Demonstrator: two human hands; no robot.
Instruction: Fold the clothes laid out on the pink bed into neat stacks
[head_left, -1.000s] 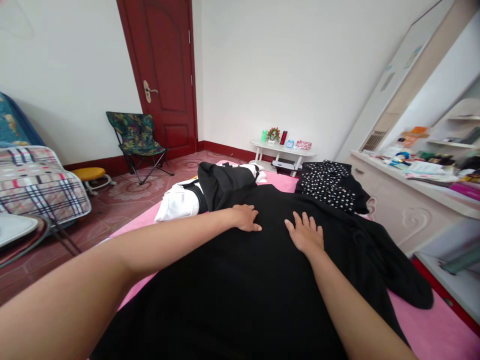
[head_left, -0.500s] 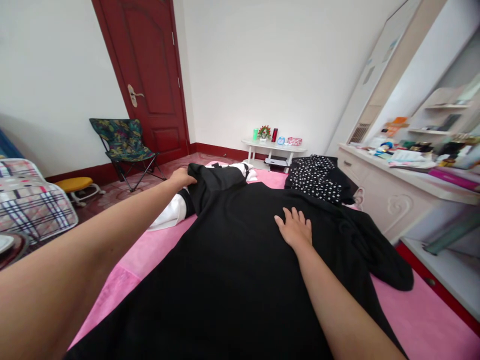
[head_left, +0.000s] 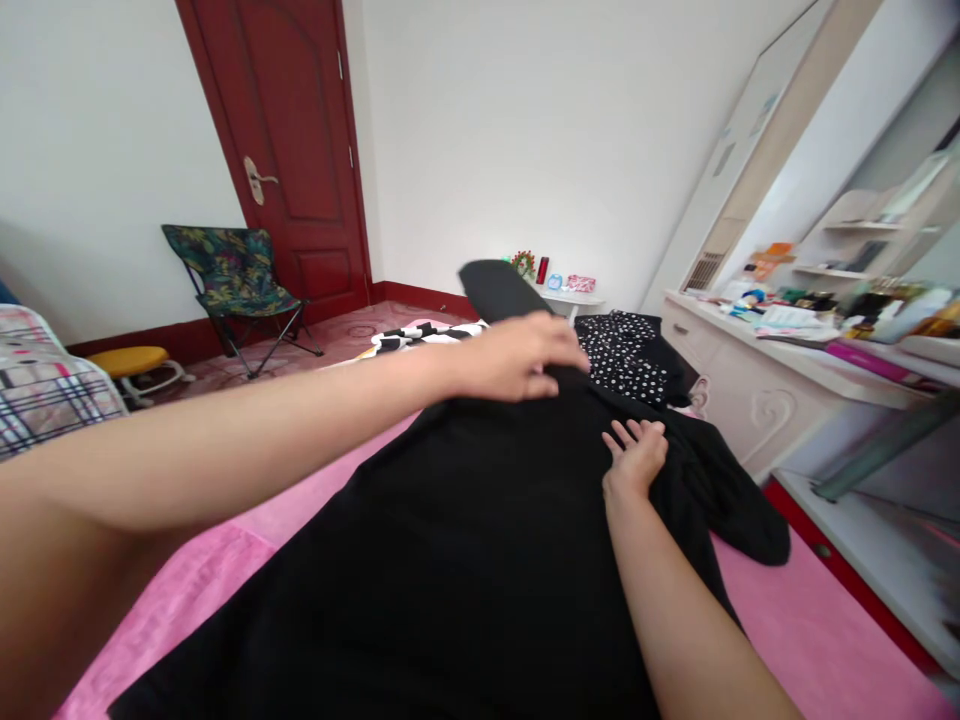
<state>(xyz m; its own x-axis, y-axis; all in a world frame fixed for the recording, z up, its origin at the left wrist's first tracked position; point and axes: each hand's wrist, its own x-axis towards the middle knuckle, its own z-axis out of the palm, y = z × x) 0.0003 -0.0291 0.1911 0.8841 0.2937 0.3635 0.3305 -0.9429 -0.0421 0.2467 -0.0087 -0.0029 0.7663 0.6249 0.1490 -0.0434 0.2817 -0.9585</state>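
Observation:
A black short-sleeved shirt (head_left: 480,540) lies spread over the pink bedspread (head_left: 795,610). Near its neckline, my left hand (head_left: 517,355) is closed on the fabric, with the fingers partly blurred. Behind that hand the left sleeve (head_left: 499,288) stands up in the air, folded inward. My right hand (head_left: 636,455) rests on the upper right part of the shirt, fingers apart and gripping nothing. The other sleeve (head_left: 739,495) lies out flat to the right.
A polka-dot black garment (head_left: 626,355) lies beyond the shirt, and black-and-white clothing (head_left: 412,336) sits at the far left. A low white table (head_left: 574,298) stands by the wall. To the right is a cluttered dresser (head_left: 750,360); to the left, a folding chair (head_left: 232,275).
My left hand has carried the left sleeve inward to the right, over the shirt's upper part. My right hand has shifted slightly right, its fingers still apart.

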